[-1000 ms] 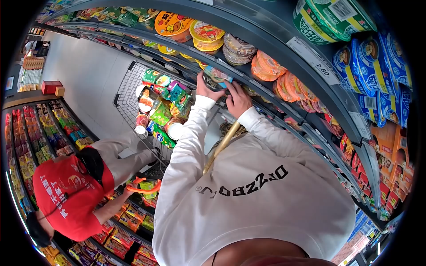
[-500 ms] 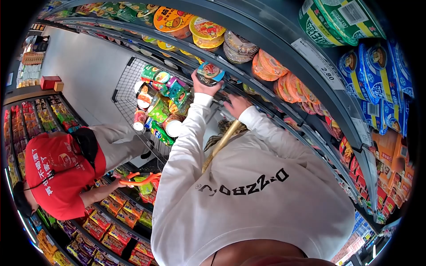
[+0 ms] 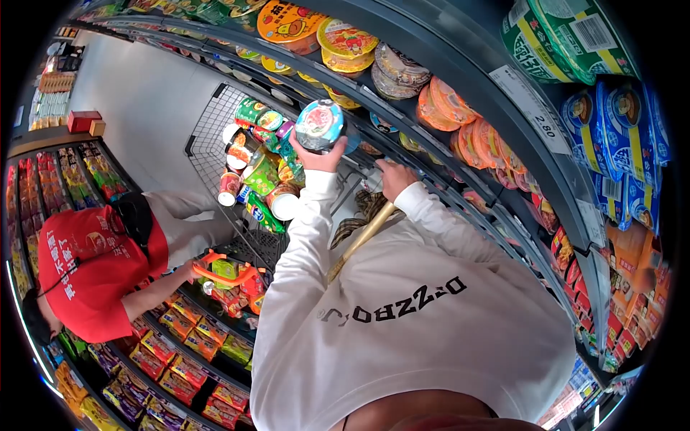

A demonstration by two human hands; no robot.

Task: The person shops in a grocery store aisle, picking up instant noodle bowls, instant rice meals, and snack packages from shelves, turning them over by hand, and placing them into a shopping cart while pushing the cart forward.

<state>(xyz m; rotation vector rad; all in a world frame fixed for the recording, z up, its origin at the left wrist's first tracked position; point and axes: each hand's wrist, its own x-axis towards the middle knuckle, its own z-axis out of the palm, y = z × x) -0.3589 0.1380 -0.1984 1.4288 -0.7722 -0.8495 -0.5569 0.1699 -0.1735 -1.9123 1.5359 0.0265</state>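
Observation:
My left hand (image 3: 321, 156) is closed around an instant noodle bowl (image 3: 320, 123) with a blue, white and red lid, held up beside the shopping cart (image 3: 203, 121). Several noodle cups, bowls and snack packs lie in the cart, among them a green bag (image 3: 260, 174) and a white-ended tub (image 3: 284, 202). My right hand (image 3: 397, 179) is in front of the lower shelves, its fingers curled. What they grip, if anything, is hidden. A tan strap (image 3: 359, 244) crosses my white sweatshirt to a checked cloth bag (image 3: 370, 206).
Noodle shelves (image 3: 431, 86) run along the right, stacked with bowls and blue packs (image 3: 618, 136). A person in a red shirt (image 3: 97, 269) stands left of the cart, holding an orange-handled basket (image 3: 233, 276). Snack shelves (image 3: 190, 348) line the lower left.
My left hand has turned the noodle bowl so its lid faces up toward me, slightly nearer the cart. My right hand has moved slightly right, its fingers now more curled. The orange-handled basket has shifted.

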